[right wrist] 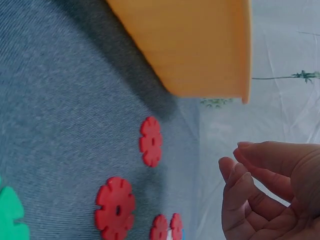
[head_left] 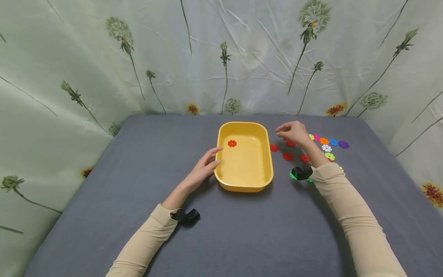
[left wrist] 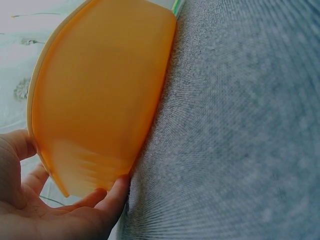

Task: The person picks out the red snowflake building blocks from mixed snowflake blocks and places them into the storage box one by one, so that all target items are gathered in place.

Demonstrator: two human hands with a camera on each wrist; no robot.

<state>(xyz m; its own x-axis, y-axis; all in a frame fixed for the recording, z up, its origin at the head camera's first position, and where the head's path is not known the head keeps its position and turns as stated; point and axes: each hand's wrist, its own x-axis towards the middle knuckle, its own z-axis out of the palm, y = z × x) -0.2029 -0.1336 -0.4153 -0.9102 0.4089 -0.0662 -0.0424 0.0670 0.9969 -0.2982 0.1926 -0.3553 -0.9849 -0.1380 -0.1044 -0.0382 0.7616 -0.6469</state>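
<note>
A yellow tub [head_left: 243,188] stands on the grey cloth with one red flower-shaped disc [head_left: 232,143] inside. My left hand [head_left: 205,165] holds the tub's left side, thumb and one finger at the rim and the lower fingers against the wall, as the left wrist view shows. Right of the tub, my right hand [head_left: 294,132] is raised above the cloth, fingers loosely bent. In the right wrist view the thumb and fingertips stand apart with nothing visible between them. Several red notched discs [right wrist: 116,207] lie below and beside it, one of them [head_left: 273,148] close to the tub wall.
Other notched discs lie under and beyond the right forearm: orange [head_left: 323,141], blue [head_left: 333,142], purple [head_left: 343,144], white [head_left: 326,148] and yellow-green [head_left: 330,156]. A green disc [right wrist: 11,217] lies nearer the front, partly covered by the wrist camera in the head view. A flowered curtain [head_left: 194,57] hangs behind.
</note>
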